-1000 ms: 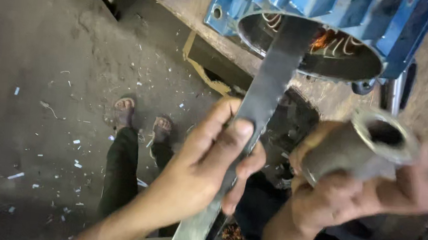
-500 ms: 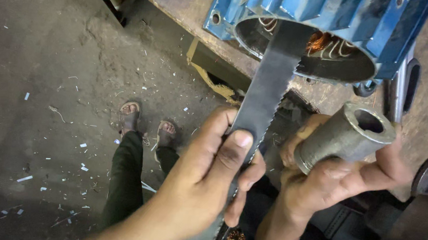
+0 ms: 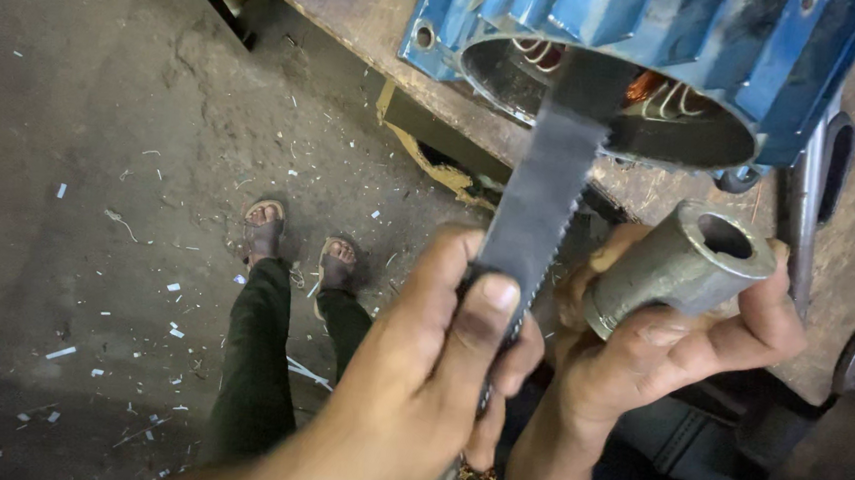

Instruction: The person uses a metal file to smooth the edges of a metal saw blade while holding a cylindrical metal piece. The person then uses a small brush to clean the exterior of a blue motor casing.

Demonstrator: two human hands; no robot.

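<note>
Pinching a thin toothed saw blade [image 3: 541, 193] at centre frame, the left hand [image 3: 438, 371] should hold its flat faces; it looks flexible, sharp-edged. The right hand [image 3: 660, 357] wraps a heavy-looking, rigid steel sleeve [image 3: 671, 267] centre-right.

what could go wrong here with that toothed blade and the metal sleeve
The left hand pinches the saw blade bare, thumb close to the teeth; a slip might cut it. The blade tip reaches into the blue motor housing, where it could nick the copper windings. The right hand grips the metal sleeve only partly; it might drop.
</note>
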